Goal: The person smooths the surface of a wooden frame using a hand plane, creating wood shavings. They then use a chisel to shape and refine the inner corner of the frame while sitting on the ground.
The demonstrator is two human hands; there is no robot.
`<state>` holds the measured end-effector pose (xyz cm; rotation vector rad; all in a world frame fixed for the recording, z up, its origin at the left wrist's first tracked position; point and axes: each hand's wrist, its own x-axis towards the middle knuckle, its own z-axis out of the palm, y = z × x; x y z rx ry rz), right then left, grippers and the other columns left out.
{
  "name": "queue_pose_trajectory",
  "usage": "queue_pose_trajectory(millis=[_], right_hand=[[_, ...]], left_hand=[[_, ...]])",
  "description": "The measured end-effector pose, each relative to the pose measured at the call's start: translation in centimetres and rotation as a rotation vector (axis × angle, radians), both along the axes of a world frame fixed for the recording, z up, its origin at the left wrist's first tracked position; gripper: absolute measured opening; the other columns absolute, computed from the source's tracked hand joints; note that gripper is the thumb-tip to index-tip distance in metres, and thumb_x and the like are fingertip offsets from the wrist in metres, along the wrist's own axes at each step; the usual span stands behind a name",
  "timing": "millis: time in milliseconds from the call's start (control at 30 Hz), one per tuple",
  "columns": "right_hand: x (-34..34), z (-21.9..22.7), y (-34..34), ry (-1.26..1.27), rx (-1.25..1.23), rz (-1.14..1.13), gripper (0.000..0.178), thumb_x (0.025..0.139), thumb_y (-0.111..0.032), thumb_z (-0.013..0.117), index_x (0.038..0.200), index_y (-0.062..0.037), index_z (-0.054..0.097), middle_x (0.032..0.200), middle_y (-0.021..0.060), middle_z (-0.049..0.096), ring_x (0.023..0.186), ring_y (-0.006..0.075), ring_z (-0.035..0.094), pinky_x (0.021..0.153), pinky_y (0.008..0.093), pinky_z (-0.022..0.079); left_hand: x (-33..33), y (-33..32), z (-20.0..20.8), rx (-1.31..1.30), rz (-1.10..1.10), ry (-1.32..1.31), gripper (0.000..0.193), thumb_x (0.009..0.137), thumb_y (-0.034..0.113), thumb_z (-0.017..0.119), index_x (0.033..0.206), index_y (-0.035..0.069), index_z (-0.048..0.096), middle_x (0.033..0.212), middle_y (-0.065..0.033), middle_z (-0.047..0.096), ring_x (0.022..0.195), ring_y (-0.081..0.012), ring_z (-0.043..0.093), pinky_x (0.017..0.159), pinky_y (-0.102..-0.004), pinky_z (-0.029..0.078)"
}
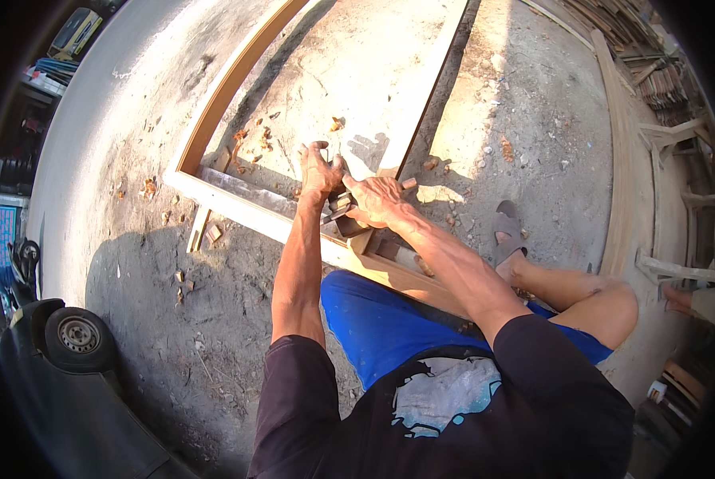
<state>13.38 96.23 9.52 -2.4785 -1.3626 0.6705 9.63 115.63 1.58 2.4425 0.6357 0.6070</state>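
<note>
Both my hands are closed around what looks like a small wooden hand plane (356, 233), a dark block with a crossways handle. My left hand (321, 172) grips its left side with fingers bent. On its right side, my right hand (378, 199) wraps over it, and a handle end pokes out beyond the knuckles. The tool sits at the near rail of a large wooden frame (381, 275), close to where a long board (431, 76) meets it. My fingers hide much of the tool's body.
Curled wood shavings (263, 137) and small offcuts (214, 233) lie on the dusty ground. My sandalled foot (507, 231) is right of the frame. A long plank (617, 160) and stacked timber (669, 88) line the right. A dark vehicle with a wheel (78, 338) stands at lower left.
</note>
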Motion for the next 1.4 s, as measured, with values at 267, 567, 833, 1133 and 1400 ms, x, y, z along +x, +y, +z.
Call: queue_pose_trajectory(millis=[267,567,833,1133,1400], right_hand=[[5.9,4.4,-13.2,0.445,0.869,-0.334,0.102,0.088,-0.060,0.077,0.155,0.0057,0.037,0.127,0.0189,0.070,0.122,0.0234,0.065,0.105,0.0347,0.050],[-1.0,2.6,-9.1,-0.108,0.347,0.261,0.094,0.089,-0.037,0.070,0.162,-0.0006,0.024,0.087,0.0168,0.073,0.082,0.0341,0.069,0.081,0.0488,0.040],[-7.5,-4.2,-13.4,0.196,0.265,0.249,0.079,0.082,-0.019,0.066,0.155,-0.0061,0.040,0.138,0.0215,0.064,0.112,0.0362,0.069,0.093,0.0607,0.046],[-3.3,-1.6,8.4,0.001,0.162,0.315,0.080,0.084,-0.012,0.066,0.159,-0.0189,0.040,0.098,0.0154,0.075,0.098,0.0339,0.071,0.106,0.0598,0.040],[-8.5,-5.1,-12.3,0.036,0.347,0.189,0.085,0.081,-0.027,0.074,0.153,0.0023,0.041,0.125,0.0164,0.070,0.092,0.0298,0.073,0.077,0.0515,0.043]], left_hand=[[-13.1,-5.7,1.7,-0.075,0.240,0.400,0.125,0.077,0.071,0.077,0.162,0.003,0.016,0.164,-0.0406,0.007,0.156,-0.0540,-0.003,0.125,-0.0649,0.000],[-16.5,-10.2,4.2,-0.757,0.703,-0.302,0.090,0.097,0.051,0.067,0.152,-0.007,0.026,0.150,-0.0317,0.036,0.137,-0.0388,0.044,0.115,-0.0460,0.037],[-13.3,-17.7,-0.2,-0.263,0.310,0.242,0.079,0.080,0.034,0.077,0.151,0.019,0.047,0.164,-0.0424,0.004,0.152,-0.0617,-0.006,0.116,-0.0769,-0.001],[-9.7,7.1,2.2,-0.352,0.452,0.201,0.059,0.079,0.037,0.079,0.128,0.006,0.066,0.141,-0.0370,0.049,0.137,-0.0473,0.045,0.116,-0.0507,0.036],[-11.6,-13.9,-1.2,-0.169,0.118,-0.004,0.043,0.074,0.025,0.077,0.115,0.012,0.072,0.166,-0.0403,0.005,0.154,-0.0591,0.002,0.119,-0.0741,0.005]])
